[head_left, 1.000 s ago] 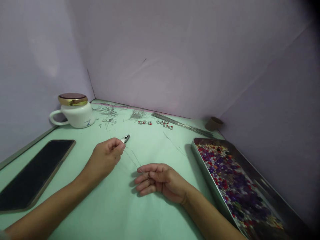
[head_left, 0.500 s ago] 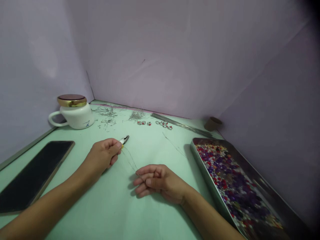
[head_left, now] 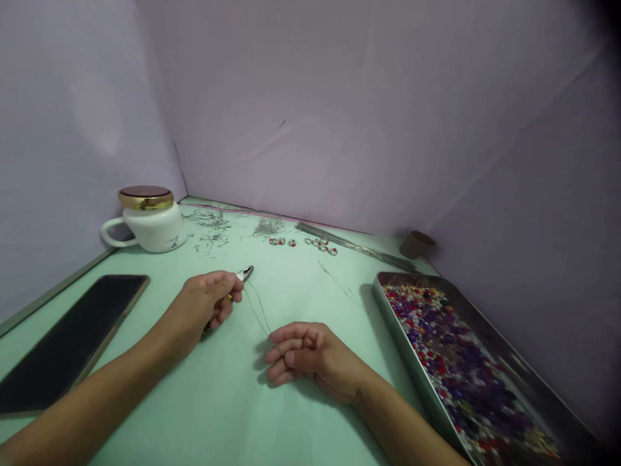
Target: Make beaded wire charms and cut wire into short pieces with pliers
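Note:
My left hand (head_left: 213, 299) is closed around a pair of pliers (head_left: 246, 273), whose metal jaws poke out past the fingertips; most of the handles is hidden in the palm. A thin wire (head_left: 258, 317), bent into two strands, runs from near the jaws down to my right hand (head_left: 310, 356). There the thumb and fingers pinch its lower end. Beyond the hands lie small rings of silver and red beads (head_left: 320, 244). Another thin wire (head_left: 339, 285) rests on the table to the right of the pliers.
A metal tray (head_left: 395, 323) of mixed beads stands at right. At left are a phone (head_left: 72, 336) and a lidded white mug (head_left: 154, 228). Along the back lie wire scraps (head_left: 211, 223), a tangled wire pile (head_left: 268, 225), straight wires (head_left: 354, 244) and a brown cup (head_left: 417, 244).
The view has shifted slightly. My left hand has turned a little on the pliers, and more of the handle shows beneath it. The right hand keeps its pinch on the wire.

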A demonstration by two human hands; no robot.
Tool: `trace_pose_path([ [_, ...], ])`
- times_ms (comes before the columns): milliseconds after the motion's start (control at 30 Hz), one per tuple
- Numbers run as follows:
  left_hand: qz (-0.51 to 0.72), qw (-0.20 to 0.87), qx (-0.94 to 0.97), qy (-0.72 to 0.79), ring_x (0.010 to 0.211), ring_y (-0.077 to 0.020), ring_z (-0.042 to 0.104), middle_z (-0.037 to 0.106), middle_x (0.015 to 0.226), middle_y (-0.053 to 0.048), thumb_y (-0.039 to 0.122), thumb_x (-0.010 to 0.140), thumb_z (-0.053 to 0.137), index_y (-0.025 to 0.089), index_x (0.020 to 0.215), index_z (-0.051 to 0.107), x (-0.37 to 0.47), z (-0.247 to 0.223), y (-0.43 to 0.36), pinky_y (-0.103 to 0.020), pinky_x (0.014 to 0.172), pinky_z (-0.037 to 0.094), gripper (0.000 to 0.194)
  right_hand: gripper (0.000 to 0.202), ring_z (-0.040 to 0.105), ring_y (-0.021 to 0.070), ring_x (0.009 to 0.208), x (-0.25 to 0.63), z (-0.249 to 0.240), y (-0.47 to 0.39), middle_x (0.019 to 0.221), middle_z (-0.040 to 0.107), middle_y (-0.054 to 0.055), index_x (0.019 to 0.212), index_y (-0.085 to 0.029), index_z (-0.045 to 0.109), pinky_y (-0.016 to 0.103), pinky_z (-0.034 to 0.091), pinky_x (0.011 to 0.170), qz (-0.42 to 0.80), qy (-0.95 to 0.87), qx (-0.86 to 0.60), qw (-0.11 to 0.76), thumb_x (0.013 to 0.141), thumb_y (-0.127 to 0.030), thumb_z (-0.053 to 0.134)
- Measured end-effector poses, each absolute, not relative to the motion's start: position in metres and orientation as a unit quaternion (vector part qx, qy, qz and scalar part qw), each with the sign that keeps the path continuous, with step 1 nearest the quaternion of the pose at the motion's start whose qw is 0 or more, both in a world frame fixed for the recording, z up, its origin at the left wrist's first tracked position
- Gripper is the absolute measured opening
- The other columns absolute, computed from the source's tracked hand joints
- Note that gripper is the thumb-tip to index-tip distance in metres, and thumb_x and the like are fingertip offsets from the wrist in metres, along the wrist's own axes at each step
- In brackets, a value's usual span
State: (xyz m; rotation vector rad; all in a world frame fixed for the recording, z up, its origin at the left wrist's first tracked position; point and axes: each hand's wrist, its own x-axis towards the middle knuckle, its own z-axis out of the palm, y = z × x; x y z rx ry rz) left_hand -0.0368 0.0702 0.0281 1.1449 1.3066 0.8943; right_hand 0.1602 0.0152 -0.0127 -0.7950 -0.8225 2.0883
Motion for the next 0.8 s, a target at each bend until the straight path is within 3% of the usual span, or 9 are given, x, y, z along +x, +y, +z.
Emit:
trace_pose_path([
  [167, 0.388, 0.572, 0.481, 0.539, 0.037, -0.0035, 0.034, 0.05, 0.057, 0.004, 0.034, 0.08, 0.045, 0.015, 0.071, 0.054, -0.037, 0.029, 0.069, -0.015, 0.032, 0.023, 0.023, 0.027, 0.067, 0.017, 0.064, 0.16, -0.014, 0.015, 0.076, 0.07, 0.009, 0.087, -0.009, 0.065, 0.033, 0.052, 0.065, 0.813, -0.322, -0.303, 0.379, 0.062, -0.013, 0.074],
  [367, 0.355, 0.61, 0.493, 0.509, 0.036, -0.0039, 0.03, 0.04, 0.036, 0.007, 0.036, 0.073, 0.059, 0.014, 0.062, 0.056, -0.03, 0.03, 0.058, -0.015, 0.036, 0.022, 0.025, 0.026, 0.067, 0.0164, 0.064, 0.159, -0.016, 0.014, 0.076, 0.07, 0.008, 0.086, -0.01, 0.065, 0.033, 0.052, 0.065, 0.806, -0.333, -0.312, 0.378, 0.063, -0.015, 0.075],
  [600, 0.306, 0.707, 0.448, 0.453, 0.032, -0.0018, 0.031, 0.051, 0.043, 0.004, 0.029, 0.068, 0.061, 0.013, 0.057, 0.056, -0.026, 0.042, 0.046, -0.015, 0.033, 0.018, 0.02, 0.036, 0.064, 0.0155, 0.072, 0.158, -0.008, 0.008, 0.08, 0.069, 0.008, 0.09, -0.013, 0.065, 0.029, 0.048, 0.067, 0.775, -0.424, -0.315, 0.346, 0.06, -0.029, 0.077],
  [700, 0.246, 0.727, 0.453, 0.453, 0.028, -0.0015, 0.032, 0.059, 0.051, 0.001, 0.025, 0.065, 0.059, 0.014, 0.055, 0.054, -0.021, 0.049, 0.039, -0.016, 0.029, 0.015, 0.016, 0.038, 0.062, 0.0181, 0.075, 0.159, 0.001, 0.005, 0.08, 0.068, 0.009, 0.09, -0.013, 0.065, 0.029, 0.046, 0.065, 0.711, -0.484, -0.358, 0.364, 0.065, -0.041, 0.07],
  [800, 0.196, 0.739, 0.46, 0.451, 0.027, -0.0016, 0.032, 0.06, 0.049, 0.002, 0.022, 0.064, 0.057, 0.015, 0.055, 0.053, -0.015, 0.05, 0.032, -0.015, 0.028, 0.013, 0.012, 0.035, 0.06, 0.0187, 0.069, 0.16, 0.01, 0.003, 0.073, 0.068, 0.008, 0.086, -0.013, 0.065, 0.03, 0.044, 0.063, 0.595, -0.56, -0.436, 0.377, 0.069, -0.043, 0.065],
])
